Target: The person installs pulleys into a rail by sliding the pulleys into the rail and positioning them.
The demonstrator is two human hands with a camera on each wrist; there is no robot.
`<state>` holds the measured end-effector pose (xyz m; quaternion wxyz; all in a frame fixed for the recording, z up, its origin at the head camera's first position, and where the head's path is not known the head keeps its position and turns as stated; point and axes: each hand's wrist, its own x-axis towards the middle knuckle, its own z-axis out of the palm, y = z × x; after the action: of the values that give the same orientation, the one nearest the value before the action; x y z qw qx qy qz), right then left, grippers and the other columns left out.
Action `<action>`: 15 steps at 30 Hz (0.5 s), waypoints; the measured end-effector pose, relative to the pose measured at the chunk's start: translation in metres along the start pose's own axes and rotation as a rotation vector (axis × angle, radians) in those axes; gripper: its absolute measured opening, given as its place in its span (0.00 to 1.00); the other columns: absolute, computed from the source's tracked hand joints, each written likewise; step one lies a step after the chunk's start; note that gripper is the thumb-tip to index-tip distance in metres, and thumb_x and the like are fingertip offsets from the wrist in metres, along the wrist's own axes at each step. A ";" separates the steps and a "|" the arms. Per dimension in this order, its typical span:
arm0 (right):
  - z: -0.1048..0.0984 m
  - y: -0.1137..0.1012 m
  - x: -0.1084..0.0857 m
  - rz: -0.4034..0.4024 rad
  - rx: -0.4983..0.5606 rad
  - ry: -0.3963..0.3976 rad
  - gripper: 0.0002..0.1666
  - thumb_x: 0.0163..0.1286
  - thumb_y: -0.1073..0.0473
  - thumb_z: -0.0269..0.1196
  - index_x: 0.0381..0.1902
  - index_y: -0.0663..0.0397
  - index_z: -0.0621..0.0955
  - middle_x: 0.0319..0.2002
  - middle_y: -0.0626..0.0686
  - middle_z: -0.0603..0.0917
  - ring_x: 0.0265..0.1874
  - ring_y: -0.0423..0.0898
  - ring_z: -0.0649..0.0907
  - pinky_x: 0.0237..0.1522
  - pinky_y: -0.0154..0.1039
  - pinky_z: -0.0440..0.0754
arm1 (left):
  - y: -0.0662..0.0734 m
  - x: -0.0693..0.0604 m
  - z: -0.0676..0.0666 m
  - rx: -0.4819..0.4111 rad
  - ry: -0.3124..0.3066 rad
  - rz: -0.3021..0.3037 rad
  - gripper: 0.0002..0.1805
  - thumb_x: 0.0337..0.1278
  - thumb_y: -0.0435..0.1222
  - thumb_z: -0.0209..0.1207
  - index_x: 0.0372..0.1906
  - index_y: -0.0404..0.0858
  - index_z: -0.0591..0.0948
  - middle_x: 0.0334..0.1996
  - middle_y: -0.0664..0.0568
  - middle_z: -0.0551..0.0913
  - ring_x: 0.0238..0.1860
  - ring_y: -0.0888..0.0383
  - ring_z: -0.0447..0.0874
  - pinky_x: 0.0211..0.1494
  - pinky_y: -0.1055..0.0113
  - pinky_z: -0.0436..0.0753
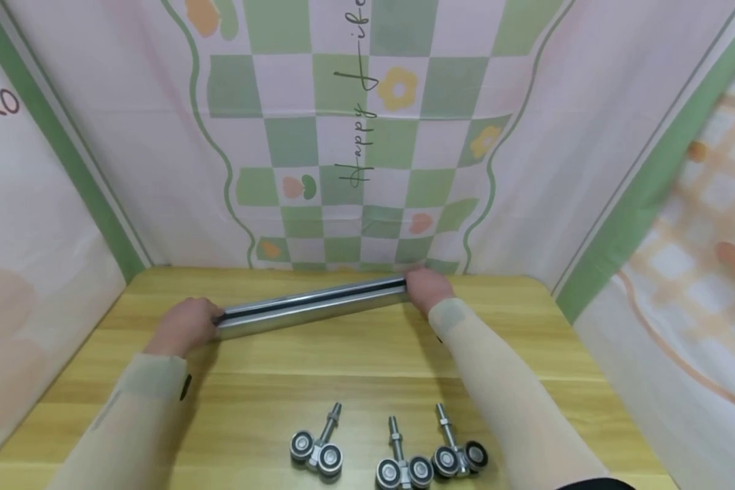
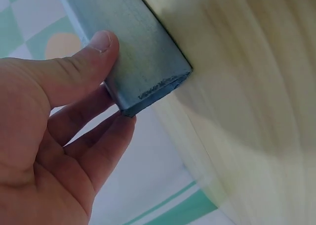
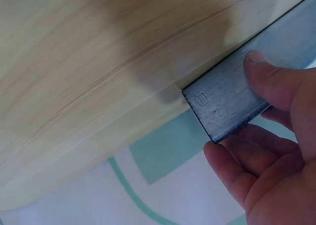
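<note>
A silver metal rail (image 1: pixel 312 305) with a dark slot along its top lies slantwise across the far part of the wooden table, its right end farther back. At its left end, my left hand (image 1: pixel 186 325) grips it; the left wrist view shows the thumb on the side face of the rail (image 2: pixel 133 47) and the fingers at the opposite edge. My right hand (image 1: pixel 427 287) pinches the other end in the same manner, thumb flat on the rail's side (image 3: pixel 227 96) in the right wrist view. In both wrist views the rail's lower edge meets or nearly meets the wood.
Three double-wheeled roller hangers with threaded bolts lie near the front of the table (image 1: pixel 269 388): a left roller (image 1: pixel 316 452), a middle roller (image 1: pixel 402 469) and a right roller (image 1: pixel 459 457). A checkered curtain (image 1: pixel 367 150) hangs directly behind the table, with cloth on both sides.
</note>
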<state>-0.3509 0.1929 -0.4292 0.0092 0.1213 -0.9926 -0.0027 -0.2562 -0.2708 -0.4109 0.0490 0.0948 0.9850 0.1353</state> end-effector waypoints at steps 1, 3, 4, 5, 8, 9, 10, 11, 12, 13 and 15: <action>0.000 0.002 -0.001 0.000 -0.004 0.000 0.13 0.75 0.64 0.50 0.35 0.56 0.81 0.41 0.60 0.85 0.39 0.58 0.84 0.40 0.54 0.84 | 0.001 0.003 0.000 0.001 0.002 0.004 0.24 0.49 0.30 0.68 0.55 0.30 0.82 0.54 0.32 0.80 0.55 0.29 0.75 0.58 0.35 0.72; -0.001 0.007 -0.004 0.017 0.014 0.008 0.13 0.75 0.63 0.50 0.36 0.57 0.80 0.41 0.60 0.85 0.39 0.59 0.84 0.41 0.54 0.84 | 0.004 0.009 0.002 0.002 0.004 0.010 0.24 0.50 0.30 0.68 0.56 0.30 0.82 0.55 0.33 0.80 0.56 0.30 0.74 0.59 0.36 0.71; -0.002 0.010 -0.005 0.026 0.016 0.010 0.12 0.75 0.63 0.49 0.36 0.57 0.80 0.41 0.61 0.85 0.39 0.59 0.84 0.42 0.55 0.84 | 0.006 0.012 0.002 0.001 0.005 0.012 0.24 0.50 0.31 0.68 0.56 0.31 0.82 0.55 0.34 0.80 0.56 0.30 0.74 0.60 0.36 0.71; -0.002 0.012 -0.007 0.041 0.025 0.015 0.13 0.76 0.63 0.49 0.38 0.58 0.80 0.41 0.61 0.85 0.40 0.60 0.84 0.42 0.55 0.83 | 0.007 0.015 0.003 0.001 0.006 0.018 0.24 0.50 0.31 0.68 0.56 0.31 0.82 0.55 0.34 0.80 0.56 0.30 0.74 0.61 0.36 0.70; -0.002 0.020 -0.010 0.066 0.050 0.024 0.14 0.77 0.62 0.47 0.41 0.59 0.80 0.41 0.62 0.85 0.40 0.61 0.83 0.42 0.57 0.83 | 0.013 0.023 0.003 -0.006 0.001 0.015 0.24 0.50 0.31 0.68 0.56 0.31 0.83 0.56 0.35 0.80 0.58 0.31 0.73 0.62 0.37 0.69; -0.002 0.022 -0.010 0.072 0.055 0.027 0.14 0.77 0.62 0.47 0.42 0.59 0.80 0.41 0.62 0.85 0.40 0.61 0.84 0.41 0.57 0.83 | 0.015 0.026 0.003 -0.008 -0.001 0.016 0.24 0.50 0.31 0.68 0.56 0.31 0.82 0.57 0.35 0.80 0.58 0.31 0.73 0.63 0.37 0.68; -0.002 0.025 -0.011 0.072 0.048 0.023 0.13 0.76 0.63 0.48 0.43 0.58 0.80 0.41 0.62 0.85 0.40 0.60 0.84 0.40 0.57 0.83 | 0.017 0.028 0.003 -0.014 -0.004 0.015 0.24 0.51 0.30 0.68 0.57 0.31 0.82 0.57 0.35 0.80 0.58 0.31 0.73 0.63 0.37 0.68; -0.003 0.027 -0.013 0.078 0.058 0.020 0.13 0.76 0.64 0.48 0.44 0.58 0.81 0.41 0.62 0.85 0.40 0.60 0.83 0.41 0.57 0.83 | 0.018 0.031 0.003 -0.015 -0.002 0.020 0.24 0.51 0.30 0.67 0.57 0.31 0.82 0.57 0.35 0.80 0.59 0.31 0.73 0.64 0.38 0.68; -0.003 0.031 -0.014 0.079 0.058 0.016 0.12 0.75 0.64 0.49 0.43 0.57 0.81 0.40 0.61 0.85 0.39 0.60 0.83 0.40 0.57 0.83 | 0.021 0.034 0.004 -0.019 -0.003 0.023 0.24 0.51 0.30 0.67 0.57 0.31 0.82 0.57 0.35 0.79 0.59 0.32 0.73 0.64 0.38 0.67; -0.003 0.034 -0.015 0.085 0.057 0.013 0.11 0.74 0.64 0.50 0.42 0.56 0.81 0.39 0.61 0.85 0.39 0.60 0.83 0.40 0.57 0.83 | 0.023 0.036 0.005 -0.024 -0.003 0.029 0.24 0.51 0.29 0.67 0.57 0.31 0.82 0.57 0.35 0.79 0.59 0.32 0.72 0.65 0.38 0.67; -0.003 0.042 -0.019 0.093 0.056 0.017 0.10 0.74 0.64 0.51 0.41 0.56 0.81 0.39 0.61 0.85 0.38 0.60 0.83 0.40 0.57 0.83 | 0.028 0.042 0.007 -0.019 0.008 0.058 0.24 0.51 0.30 0.67 0.57 0.31 0.82 0.57 0.35 0.79 0.59 0.32 0.73 0.65 0.39 0.67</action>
<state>-0.3426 0.2378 -0.4264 0.0142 0.0752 -0.9967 0.0267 -0.2920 -0.2346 -0.4127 0.0419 0.1221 0.9807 0.1467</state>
